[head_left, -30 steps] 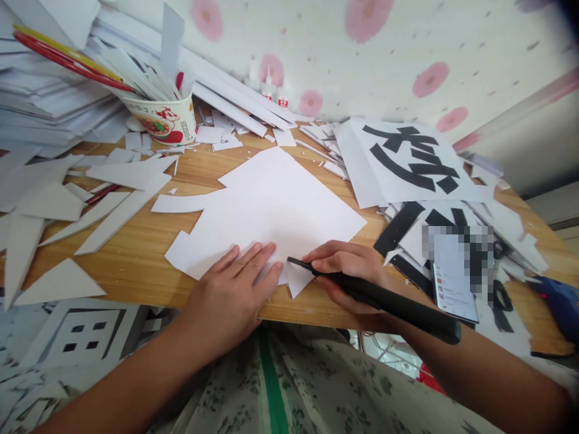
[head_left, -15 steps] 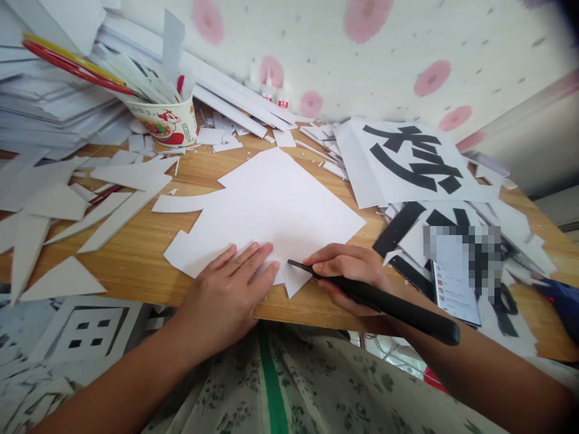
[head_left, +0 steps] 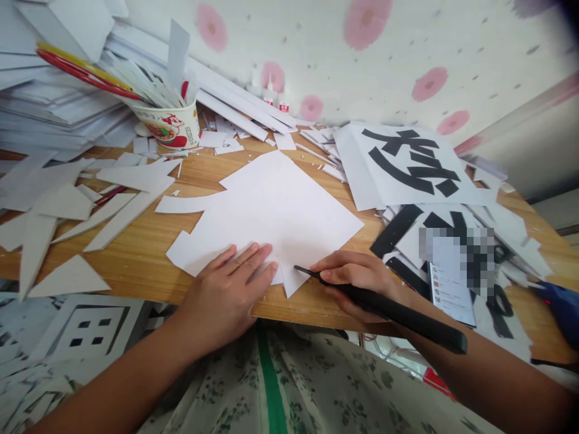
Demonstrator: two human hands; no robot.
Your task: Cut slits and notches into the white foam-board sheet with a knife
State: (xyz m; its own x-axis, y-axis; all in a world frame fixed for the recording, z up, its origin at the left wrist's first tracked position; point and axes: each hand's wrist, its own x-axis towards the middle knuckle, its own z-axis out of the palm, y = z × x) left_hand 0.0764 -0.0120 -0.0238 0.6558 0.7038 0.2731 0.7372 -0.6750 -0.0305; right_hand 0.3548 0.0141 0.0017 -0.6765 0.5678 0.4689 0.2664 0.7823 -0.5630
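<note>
A white board sheet (head_left: 266, 205) with an irregular, partly notched outline lies flat near the table's front edge. My left hand (head_left: 230, 283) rests on its lower part, palm down, with the fingers stretched out and holding nothing. In my right hand (head_left: 357, 280) is a black-handled craft knife (head_left: 407, 316), gripped like a pen. Its narrow dark tip points left, over the sheet's lower right corner. From this angle I cannot tell whether the tip touches the sheet. Just left of the tip, a small notch breaks the sheet's front edge.
White offcuts (head_left: 108, 211) litter the wooden table (head_left: 149, 265) on the left. A paper cup (head_left: 174, 126) holding scissors and strips stands behind them. Small glue bottles (head_left: 270, 96) stand by the wall. On the right lie a sheet with black characters (head_left: 407, 160) and a phone (head_left: 452, 289).
The knife tip has shifted slightly right and toward me, along with my right hand. My left hand stays flat on the sheet. The whole view has moved a little.
</note>
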